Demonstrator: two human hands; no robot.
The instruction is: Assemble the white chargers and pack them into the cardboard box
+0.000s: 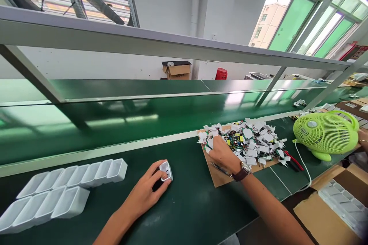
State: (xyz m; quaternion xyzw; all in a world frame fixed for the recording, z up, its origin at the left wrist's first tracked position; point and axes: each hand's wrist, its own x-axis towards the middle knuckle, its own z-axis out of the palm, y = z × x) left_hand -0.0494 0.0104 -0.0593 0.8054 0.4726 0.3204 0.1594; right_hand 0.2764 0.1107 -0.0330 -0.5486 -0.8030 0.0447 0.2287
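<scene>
My left hand (148, 185) is closed around a small white plastic charger housing (166, 171), held low over the green table with its open end facing up. Out to the right, my right hand (220, 149), with a watch at the wrist, reaches into a heap of small circuit boards and white plastic parts (250, 139). Its fingertips are among the white pieces at the heap's left side, and what they pinch, if anything, is hidden. The heap lies on a brown cardboard sheet (214, 174). Tweezers (221, 169) rest on the sheet beside my right wrist.
Two rows of white housings (69, 203) stand at the left. Right of the heap are red-handled pliers (293, 160) and a green fan (324, 132) with a white cord. An open carton (327, 214) sits lower right. Another person's hand (362, 139) shows at the right edge.
</scene>
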